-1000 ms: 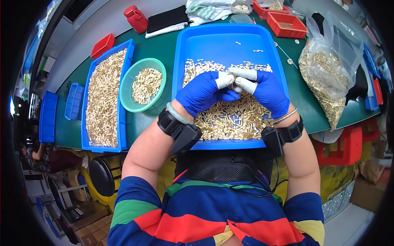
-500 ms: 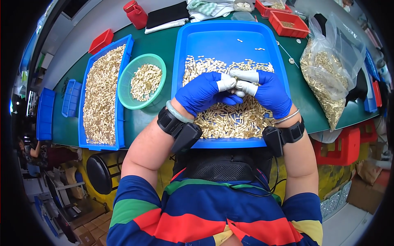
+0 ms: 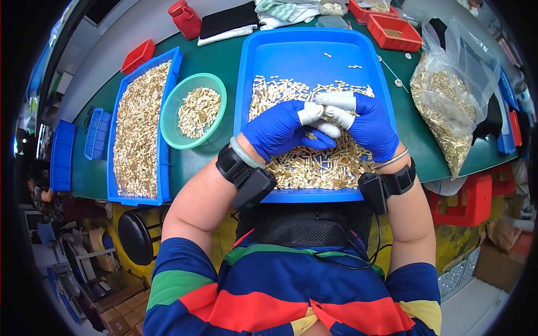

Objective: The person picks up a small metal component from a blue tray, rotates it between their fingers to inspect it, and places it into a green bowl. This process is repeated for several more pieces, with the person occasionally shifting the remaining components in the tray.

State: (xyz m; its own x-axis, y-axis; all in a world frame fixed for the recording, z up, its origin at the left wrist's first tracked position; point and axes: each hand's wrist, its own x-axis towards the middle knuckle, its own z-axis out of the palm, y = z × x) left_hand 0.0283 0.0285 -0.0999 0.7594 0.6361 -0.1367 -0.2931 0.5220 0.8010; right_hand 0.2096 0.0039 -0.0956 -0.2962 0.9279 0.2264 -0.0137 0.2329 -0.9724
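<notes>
My left hand [image 3: 277, 130] and my right hand [image 3: 374, 127], both in blue gloves with white finger covers, meet above a large blue tray [image 3: 314, 45]. Thumbs and fingertips are pressed together, tip to tip. A small brass-coloured metal piece [image 3: 311, 136] shows within the curled fingers of my left hand. Whatever the right fingertips pinch is hidden behind the white covers. Below both hands lies a loose heap of the same short brass pieces [image 3: 314, 168], covering the near and middle parts of the tray.
A green basket [image 3: 167, 106] and a long blue tray [image 3: 163, 173], both holding brass pieces, stand on the left. A clear plastic bag [image 3: 443, 92] of pieces leans on the right. Behind are red bins [image 3: 395, 33], a red thermos [image 3: 185, 21] and folded cloths [image 3: 228, 21].
My left hand has turned slightly, its lower fingers opening enough to show a brass piece inside. My right hand stays almost in place. At far left, another person has shifted.
</notes>
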